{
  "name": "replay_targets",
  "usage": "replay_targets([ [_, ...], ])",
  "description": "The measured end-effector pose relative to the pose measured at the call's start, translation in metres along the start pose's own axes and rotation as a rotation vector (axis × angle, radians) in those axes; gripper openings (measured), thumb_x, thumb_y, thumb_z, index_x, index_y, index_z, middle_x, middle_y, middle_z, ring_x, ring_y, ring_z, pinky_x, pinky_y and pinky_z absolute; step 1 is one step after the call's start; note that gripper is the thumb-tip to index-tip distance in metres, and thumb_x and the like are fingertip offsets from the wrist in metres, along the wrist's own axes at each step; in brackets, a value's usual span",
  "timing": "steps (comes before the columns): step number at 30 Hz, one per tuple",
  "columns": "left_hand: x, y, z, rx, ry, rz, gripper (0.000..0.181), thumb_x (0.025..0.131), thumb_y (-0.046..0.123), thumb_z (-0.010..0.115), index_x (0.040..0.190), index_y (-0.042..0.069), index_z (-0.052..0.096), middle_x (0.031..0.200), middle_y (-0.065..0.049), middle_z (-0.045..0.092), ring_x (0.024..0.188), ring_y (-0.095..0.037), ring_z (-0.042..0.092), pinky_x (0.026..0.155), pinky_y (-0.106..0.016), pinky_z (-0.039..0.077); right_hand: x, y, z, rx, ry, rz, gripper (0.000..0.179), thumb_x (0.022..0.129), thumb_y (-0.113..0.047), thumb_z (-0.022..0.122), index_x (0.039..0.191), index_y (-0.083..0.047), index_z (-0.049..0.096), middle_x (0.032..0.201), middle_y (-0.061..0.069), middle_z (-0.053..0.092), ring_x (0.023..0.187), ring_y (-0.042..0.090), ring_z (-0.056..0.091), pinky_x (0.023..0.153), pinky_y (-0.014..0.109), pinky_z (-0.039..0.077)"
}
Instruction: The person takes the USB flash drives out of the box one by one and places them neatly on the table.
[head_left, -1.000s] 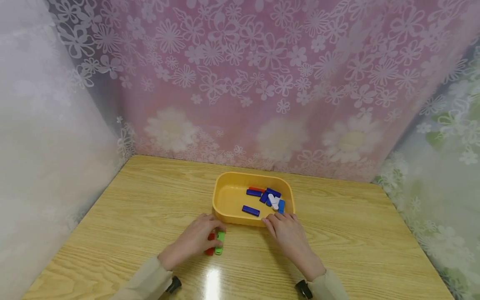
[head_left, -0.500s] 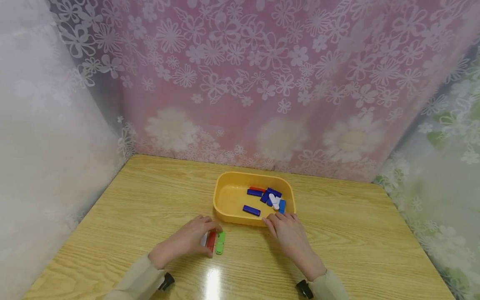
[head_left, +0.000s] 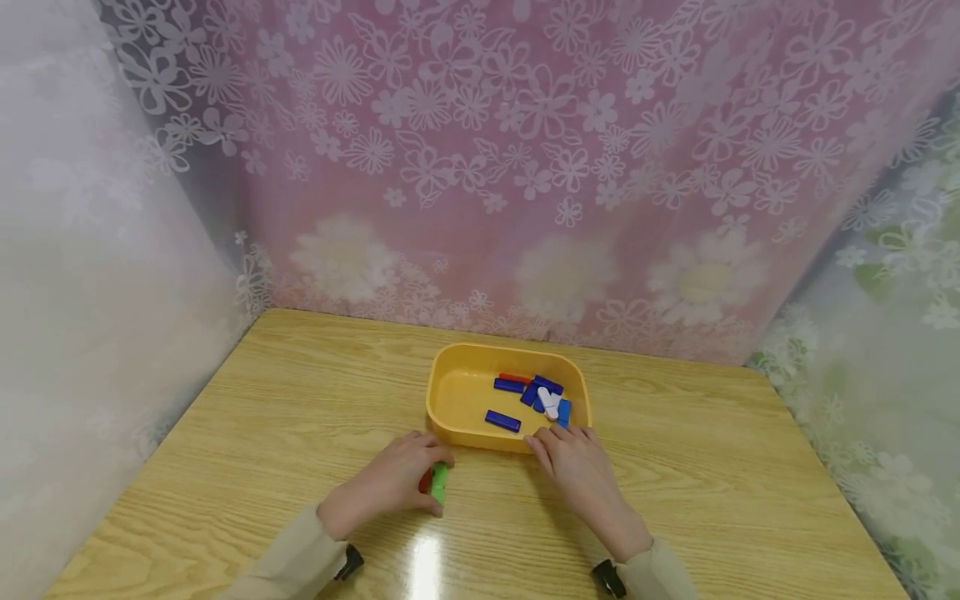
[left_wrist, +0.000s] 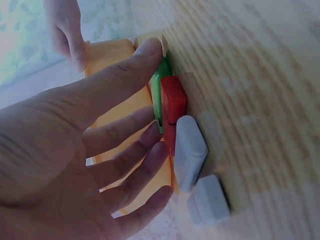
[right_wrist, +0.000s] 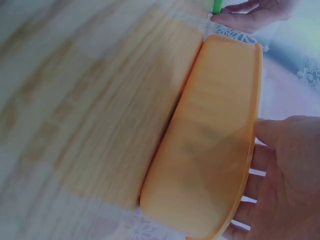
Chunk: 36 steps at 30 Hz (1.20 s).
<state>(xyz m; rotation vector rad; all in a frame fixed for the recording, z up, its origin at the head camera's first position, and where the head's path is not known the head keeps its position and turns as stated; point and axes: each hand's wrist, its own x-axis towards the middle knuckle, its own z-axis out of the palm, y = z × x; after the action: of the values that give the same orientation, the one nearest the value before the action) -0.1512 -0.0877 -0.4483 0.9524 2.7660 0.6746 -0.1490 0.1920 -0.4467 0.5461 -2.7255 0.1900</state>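
Note:
In the head view my left hand (head_left: pixel 390 479) pinches a small green plastic piece (head_left: pixel 439 483) lengthwise, thumb at the near end and fingers at the far end. In the left wrist view, a red piece (left_wrist: pixel 173 105) lies right beside the green one. Behind it follow a white piece (left_wrist: pixel 190 150) and another white piece (left_wrist: pixel 209 200), all in a row on the table. My right hand (head_left: pixel 576 468) holds the near rim of a yellow plastic basin (head_left: pixel 457 354), with the fingers over the edge inside.
Inside the basin lie several dark blue pieces (head_left: pixel 502 421), a red piece (head_left: pixel 515 378), white pieces (head_left: pixel 546 402) and a lighter blue piece (head_left: pixel 564 412). The wooden table (head_left: pixel 712 467) ends at a pink floral curtain (head_left: pixel 487 167) behind the basin.
My left hand went from the green piece leftward to the red one, uncovering a white piece, then back right onto the green piece. My right hand stayed on the basin's rim.

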Motion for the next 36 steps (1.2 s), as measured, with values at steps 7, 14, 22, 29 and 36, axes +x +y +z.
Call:
replay_targets([
  [7,0.002,-0.002,-0.007,-0.023,0.068,0.045,0.044,0.084,0.028,0.084,0.121,0.011,0.070,0.119,-0.001,0.066,0.106,-0.020,0.061,0.095,-0.042,0.052,0.000,0.000,0.000,0.004,0.010,-0.004,0.021,0.101,-0.029,0.064,0.090,-0.013,0.072,0.082,-0.001,0.068,0.078,0.026,0.063,0.075,0.041,0.047],
  [14,0.014,0.007,-0.025,-0.038,0.190,0.078,0.011,0.098,0.023,0.070,0.102,0.014,0.075,0.093,0.005,0.072,0.080,-0.007,0.066,0.070,-0.024,0.054,0.000,0.000,0.000,0.010,0.012,-0.004,0.020,0.101,-0.028,0.064,0.089,-0.013,0.072,0.081,-0.001,0.068,0.078,0.026,0.063,0.075,0.041,0.047],
  [22,0.056,0.020,-0.034,-0.010,0.258,0.070,0.008,0.099,0.024,0.068,0.100,0.017,0.072,0.092,0.006,0.068,0.079,-0.007,0.064,0.069,-0.021,0.053,0.000,0.001,0.002,0.004,0.014,-0.006,0.020,0.100,-0.028,0.065,0.088,-0.013,0.072,0.079,-0.001,0.067,0.077,0.026,0.063,0.075,0.042,0.047],
  [29,0.095,0.030,-0.022,-0.015,0.193,0.096,0.012,0.099,0.017,0.068,0.109,0.011,0.071,0.105,-0.001,0.069,0.094,-0.019,0.068,0.081,-0.030,0.056,0.000,0.001,0.003,-0.005,0.012,-0.012,0.021,0.100,-0.029,0.065,0.089,-0.013,0.072,0.080,0.000,0.067,0.078,0.027,0.064,0.075,0.041,0.047],
  [36,0.122,0.028,-0.005,0.084,0.066,0.039,0.022,0.090,0.023,0.078,0.109,0.013,0.072,0.107,0.001,0.071,0.098,-0.016,0.066,0.089,-0.030,0.054,-0.001,0.001,0.002,-0.004,0.030,-0.024,0.020,0.100,-0.028,0.066,0.088,-0.013,0.071,0.079,-0.001,0.067,0.077,0.027,0.064,0.075,0.042,0.048],
])
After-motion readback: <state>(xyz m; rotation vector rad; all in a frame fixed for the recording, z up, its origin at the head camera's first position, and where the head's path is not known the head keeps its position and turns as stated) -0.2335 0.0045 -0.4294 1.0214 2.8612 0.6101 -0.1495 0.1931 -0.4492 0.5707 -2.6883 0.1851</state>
